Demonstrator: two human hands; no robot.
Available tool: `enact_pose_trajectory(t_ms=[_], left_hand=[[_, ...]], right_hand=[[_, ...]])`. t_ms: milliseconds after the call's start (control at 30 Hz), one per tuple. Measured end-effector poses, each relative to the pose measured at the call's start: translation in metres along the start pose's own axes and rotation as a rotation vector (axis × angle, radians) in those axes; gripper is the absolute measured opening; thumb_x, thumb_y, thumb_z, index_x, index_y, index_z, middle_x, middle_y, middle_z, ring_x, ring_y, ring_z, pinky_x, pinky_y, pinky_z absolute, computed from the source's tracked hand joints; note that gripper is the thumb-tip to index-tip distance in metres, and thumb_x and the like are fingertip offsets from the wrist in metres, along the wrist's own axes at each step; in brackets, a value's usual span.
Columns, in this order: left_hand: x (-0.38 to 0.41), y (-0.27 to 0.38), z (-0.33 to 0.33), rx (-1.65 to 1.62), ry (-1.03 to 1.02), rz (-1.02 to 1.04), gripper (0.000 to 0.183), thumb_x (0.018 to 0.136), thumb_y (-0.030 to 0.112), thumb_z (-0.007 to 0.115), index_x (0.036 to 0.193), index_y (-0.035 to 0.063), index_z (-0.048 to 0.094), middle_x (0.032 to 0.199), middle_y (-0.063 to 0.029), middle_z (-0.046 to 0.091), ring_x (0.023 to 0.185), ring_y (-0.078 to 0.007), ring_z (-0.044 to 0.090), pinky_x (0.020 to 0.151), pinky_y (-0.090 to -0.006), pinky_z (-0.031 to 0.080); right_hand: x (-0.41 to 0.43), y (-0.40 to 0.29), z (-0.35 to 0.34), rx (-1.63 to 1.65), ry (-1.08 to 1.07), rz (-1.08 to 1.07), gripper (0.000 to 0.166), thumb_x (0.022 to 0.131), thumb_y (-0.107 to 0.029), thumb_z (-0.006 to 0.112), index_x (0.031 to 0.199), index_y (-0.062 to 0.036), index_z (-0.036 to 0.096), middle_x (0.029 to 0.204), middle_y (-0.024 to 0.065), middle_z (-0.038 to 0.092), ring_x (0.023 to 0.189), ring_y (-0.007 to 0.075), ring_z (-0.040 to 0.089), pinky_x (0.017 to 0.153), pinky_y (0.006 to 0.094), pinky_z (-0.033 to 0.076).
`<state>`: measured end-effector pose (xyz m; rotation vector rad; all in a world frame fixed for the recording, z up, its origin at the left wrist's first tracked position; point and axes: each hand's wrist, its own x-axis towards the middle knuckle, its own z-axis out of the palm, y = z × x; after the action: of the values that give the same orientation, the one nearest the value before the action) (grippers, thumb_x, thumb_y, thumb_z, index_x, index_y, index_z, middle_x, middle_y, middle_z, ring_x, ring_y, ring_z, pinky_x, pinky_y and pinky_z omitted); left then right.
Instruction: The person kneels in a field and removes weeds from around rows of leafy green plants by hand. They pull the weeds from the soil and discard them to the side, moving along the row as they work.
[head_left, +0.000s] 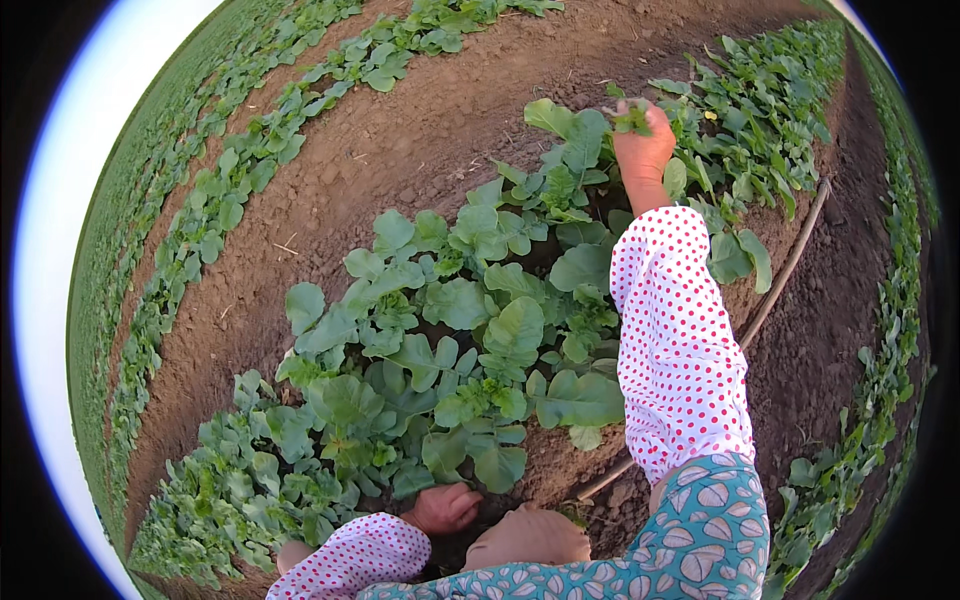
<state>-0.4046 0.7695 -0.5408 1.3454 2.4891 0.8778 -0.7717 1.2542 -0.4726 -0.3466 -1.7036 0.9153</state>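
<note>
My right hand (645, 142) reaches out over the far part of the crop row, its fingers closed on a small leafy green sprig (634, 120). The hand looks slightly blurred. Under and beside it spread broad, lobed green leaves (517, 330) of a leafy crop, possibly radish. My left hand (448, 508) is low by my knee, at the near edge of the leaves. Its fingers are curled, and no object shows in them; the inside of the palm is hidden. Both forearms wear white sleeves (679, 330) with red dots.
A thin drip-irrigation hose (787, 262) runs along the right side of the row, partly behind my right arm. Bare brown soil (330, 217) separates this row from another crop row (225, 195) at left. More plants (832, 465) grow at right. My knee (529, 536) is at the bottom.
</note>
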Motion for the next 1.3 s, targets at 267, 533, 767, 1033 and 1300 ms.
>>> enact_pose_trajectory(t_ms=[267,533,767,1033,1300], left_hand=[[-0.009,-0.002,0.001,0.015,0.003,-0.01,0.023,0.073,0.015,0.07,0.094,0.0123,0.063,0.073,-0.004,0.054,0.057,-0.0213,0.06,0.049,-0.0333,0.049],[-0.013,0.0,0.0,0.019,0.0,-0.024,0.023,0.072,0.015,0.07,0.094,0.0124,0.063,0.073,-0.0035,0.054,0.057,-0.021,0.06,0.049,-0.0328,0.049],[-0.006,-0.002,0.0,-0.009,0.019,-0.003,0.023,0.071,0.013,0.071,0.093,0.0127,0.063,0.072,-0.0043,0.056,0.057,-0.023,0.061,0.049,-0.034,0.049],[-0.011,0.002,-0.003,-0.027,0.038,-0.004,0.026,0.067,0.008,0.069,0.092,0.0106,0.061,0.074,-0.0063,0.055,0.057,-0.0249,0.059,0.049,-0.036,0.048],[-0.003,0.001,0.003,-0.015,0.093,0.003,0.021,0.07,0.005,0.067,0.09,0.0087,0.06,0.073,-0.0082,0.056,0.058,-0.0277,0.059,0.051,-0.0368,0.048]], right_hand=[[0.007,0.009,0.023,-1.047,-0.792,-0.085,0.028,0.078,-0.022,0.066,0.105,-0.0198,0.07,0.107,0.0061,0.067,0.1,0.0259,0.064,0.087,0.0448,0.042],[-0.01,0.03,0.032,-0.91,-0.728,0.093,0.032,0.08,-0.038,0.069,0.102,-0.0146,0.071,0.095,0.01,0.071,0.096,0.0266,0.066,0.088,0.0392,0.044],[0.014,0.056,0.008,0.191,-0.131,0.322,0.037,0.078,-0.032,0.078,0.097,-0.0023,0.067,0.09,0.006,0.071,0.082,0.0214,0.067,0.078,0.0359,0.052],[0.002,-0.12,-0.227,0.954,-1.398,0.384,0.043,0.073,-0.019,0.081,0.109,-0.0017,0.065,0.096,0.0119,0.068,0.08,0.0238,0.065,0.073,0.0391,0.053],[-0.131,-0.142,-0.361,-0.438,-1.189,0.244,0.039,0.075,0.0,0.07,0.113,-0.0061,0.065,0.106,0.0141,0.065,0.069,0.0189,0.065,0.065,0.0305,0.055]])
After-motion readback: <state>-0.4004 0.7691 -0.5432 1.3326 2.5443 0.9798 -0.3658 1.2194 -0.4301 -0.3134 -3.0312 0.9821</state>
